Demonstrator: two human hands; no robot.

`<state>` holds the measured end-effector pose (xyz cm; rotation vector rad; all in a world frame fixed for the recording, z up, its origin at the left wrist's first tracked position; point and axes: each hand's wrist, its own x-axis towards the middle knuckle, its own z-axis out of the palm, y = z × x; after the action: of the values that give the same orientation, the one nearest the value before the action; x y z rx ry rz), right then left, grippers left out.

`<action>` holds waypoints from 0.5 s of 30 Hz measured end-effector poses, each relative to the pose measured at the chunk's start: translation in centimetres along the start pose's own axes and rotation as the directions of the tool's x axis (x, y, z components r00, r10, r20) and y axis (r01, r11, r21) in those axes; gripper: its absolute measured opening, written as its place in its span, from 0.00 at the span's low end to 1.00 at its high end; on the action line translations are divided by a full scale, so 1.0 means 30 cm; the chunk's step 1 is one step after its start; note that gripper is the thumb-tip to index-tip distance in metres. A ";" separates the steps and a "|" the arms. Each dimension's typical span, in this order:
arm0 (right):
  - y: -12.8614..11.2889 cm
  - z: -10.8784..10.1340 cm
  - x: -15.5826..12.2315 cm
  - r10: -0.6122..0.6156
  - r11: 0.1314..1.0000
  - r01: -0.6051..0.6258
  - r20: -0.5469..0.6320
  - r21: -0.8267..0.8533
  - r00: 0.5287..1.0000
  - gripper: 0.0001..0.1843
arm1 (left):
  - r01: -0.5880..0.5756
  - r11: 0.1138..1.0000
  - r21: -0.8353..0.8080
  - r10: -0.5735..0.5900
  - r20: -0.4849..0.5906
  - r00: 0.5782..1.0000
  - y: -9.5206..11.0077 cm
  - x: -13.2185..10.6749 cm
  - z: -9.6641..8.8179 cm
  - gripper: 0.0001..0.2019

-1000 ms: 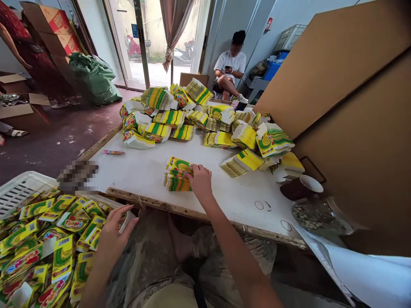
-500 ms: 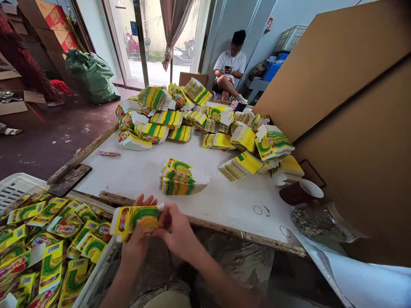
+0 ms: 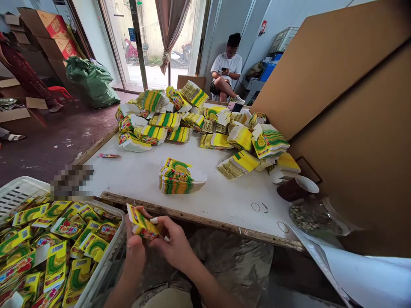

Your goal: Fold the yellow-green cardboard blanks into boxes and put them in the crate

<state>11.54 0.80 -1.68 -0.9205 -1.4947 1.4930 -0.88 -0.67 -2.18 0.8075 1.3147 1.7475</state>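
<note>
A small yellow-and-green printed carton (image 3: 141, 223) is between my two hands, just off the table's near edge. My left hand (image 3: 135, 246) wraps around its left side, fingers behind and thumb in front. The fingers of my right hand (image 3: 171, 237) grip its right end, where a white flap partly shows. Beyond my hands, a stack of flattened cartons (image 3: 176, 177) rests on the white table (image 3: 221, 201). To my left stands a white plastic basket (image 3: 120, 222) heaped with formed yellow cartons (image 3: 56, 265).
Bundles of flattened cartons (image 3: 165, 119) are piled across the table's far side. A dark red mug (image 3: 290, 189) and a clear tub (image 3: 310, 218) stand at the right near cardboard panels (image 3: 353, 128). A seated person (image 3: 227, 70) holds a phone. A green sack (image 3: 91, 81) lies on the floor.
The carton has turned from lying broadside to tilted and opened out into a box shape. My right hand has shifted slightly down and left along with it.
</note>
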 end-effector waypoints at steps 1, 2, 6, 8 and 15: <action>0.003 -0.012 0.004 -0.016 1.000 0.016 -0.026 0.004 1.000 0.18 | -0.006 1.000 0.008 0.006 0.031 0.999 0.001 -0.007 -0.010 0.35; 0.005 -0.025 0.006 -0.026 1.000 0.027 -0.045 0.009 0.999 0.15 | -0.013 0.999 0.048 0.011 0.050 0.999 0.005 -0.013 -0.019 0.31; -0.005 -0.090 0.006 -0.142 0.983 0.128 -0.111 -0.128 0.984 0.08 | -0.053 0.936 0.348 0.044 0.034 0.998 0.039 -0.014 -0.059 0.15; -0.018 -0.137 0.003 -0.302 0.921 0.252 -0.134 -0.298 0.944 0.07 | -0.055 0.924 0.377 -0.007 0.160 0.987 0.076 -0.004 -0.079 0.18; -0.080 -0.214 -0.024 -0.667 0.351 0.450 0.118 -0.821 0.736 0.12 | -0.235 0.839 0.491 -0.032 0.474 0.880 0.184 0.010 -0.085 0.48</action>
<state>17.80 2.67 0.49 -0.8669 -2.0572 0.0717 -4.36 -2.43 2.51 1.5402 1.4454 1.1342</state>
